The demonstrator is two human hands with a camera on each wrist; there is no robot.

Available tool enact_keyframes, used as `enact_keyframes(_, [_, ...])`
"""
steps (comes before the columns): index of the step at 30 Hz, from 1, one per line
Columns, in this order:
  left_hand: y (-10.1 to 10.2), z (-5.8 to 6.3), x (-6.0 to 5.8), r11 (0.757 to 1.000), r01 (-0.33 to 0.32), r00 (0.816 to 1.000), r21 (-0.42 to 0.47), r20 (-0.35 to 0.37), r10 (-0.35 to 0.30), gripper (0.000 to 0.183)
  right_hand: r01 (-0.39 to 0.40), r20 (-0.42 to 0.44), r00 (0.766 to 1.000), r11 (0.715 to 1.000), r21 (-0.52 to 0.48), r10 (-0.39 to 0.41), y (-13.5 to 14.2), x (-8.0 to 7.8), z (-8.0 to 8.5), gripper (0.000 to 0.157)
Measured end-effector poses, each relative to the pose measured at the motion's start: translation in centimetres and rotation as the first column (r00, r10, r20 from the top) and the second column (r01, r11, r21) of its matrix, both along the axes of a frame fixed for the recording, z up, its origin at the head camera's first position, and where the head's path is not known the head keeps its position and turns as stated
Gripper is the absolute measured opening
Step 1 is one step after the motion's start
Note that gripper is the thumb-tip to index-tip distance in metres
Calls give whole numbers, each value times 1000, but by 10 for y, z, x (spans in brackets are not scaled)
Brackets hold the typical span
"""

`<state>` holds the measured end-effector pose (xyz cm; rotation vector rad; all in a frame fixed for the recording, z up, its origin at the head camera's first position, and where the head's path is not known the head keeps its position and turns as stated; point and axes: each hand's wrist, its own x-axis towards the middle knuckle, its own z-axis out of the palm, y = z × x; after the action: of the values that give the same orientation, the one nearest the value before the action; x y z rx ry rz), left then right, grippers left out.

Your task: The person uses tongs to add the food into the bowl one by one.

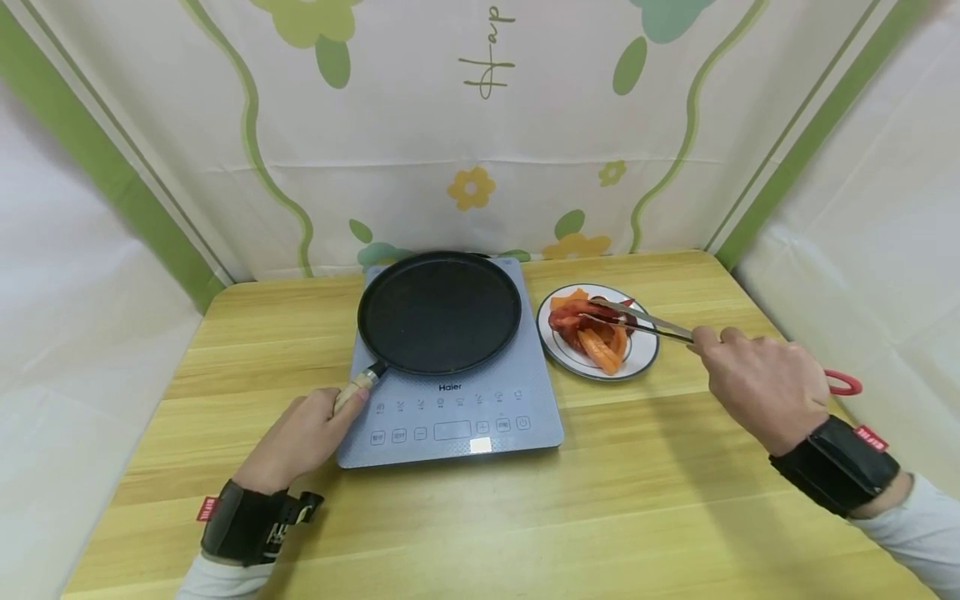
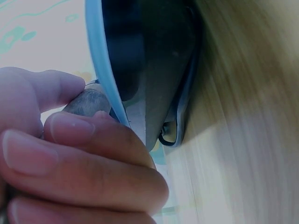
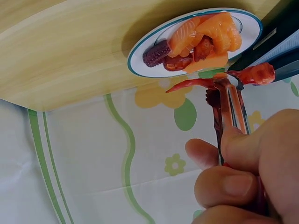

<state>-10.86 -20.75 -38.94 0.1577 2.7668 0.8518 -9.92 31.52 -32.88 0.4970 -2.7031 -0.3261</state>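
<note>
My left hand (image 1: 303, 433) grips the wooden handle (image 1: 355, 390) of a flat black frying pan (image 1: 442, 312), which sits on a grey induction cooker (image 1: 468, 460). My right hand (image 1: 765, 387) holds metal tongs (image 1: 681, 334) over a white plate (image 1: 641, 354) with a dark rim. Pinched in the tongs' tips is a red piece of food (image 3: 259, 73), thin and pointed at one end and thick at the other. In the right wrist view it hangs apart from the plate. Orange slices (image 3: 226, 35) and a dark purple piece (image 3: 156, 53) lie on the plate.
The cooker's front edge carries touch buttons and a small display. A wooden table (image 1: 480, 533) bears everything. Behind it hangs a flower-printed cloth (image 1: 390, 125), with pale cloth walls on both sides. A red loop (image 1: 845, 382) ends the tongs behind my right hand.
</note>
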Motion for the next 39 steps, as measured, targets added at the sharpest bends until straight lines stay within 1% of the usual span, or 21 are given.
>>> enact_keyframes(6, [0,0,1,1000,6,1000,8,-9,-6,62,11,-19,1000,1000,-4,-11,-1,-1,2,7])
enact_keyframes(11, [0,1,1,1000,4,1000,6,-15,-4,62,-4,-60,998,1000,-6,4,-3,-3,2,9])
enact_keyframes(17, [0,1,1,1000,2,1000,6,-13,-2,62,8,-47,999,1000,-28,-9,-6,-5,5,10])
enact_keyframes(25, [0,1,2,1000,3,1000,20,-10,-3,62,-7,-94,996,999,-53,2,-12,-11,8,14])
enact_keyframes(31, [0,2,2,1000,5,1000,18,-5,-5,62,-13,-108,994,999,-41,8,-18,-16,9,12])
enact_keyframes(39, [0,0,1,1000,4,1000,23,-6,-4,62,-23,-110,994,998,-57,17,-28,-24,9,9])
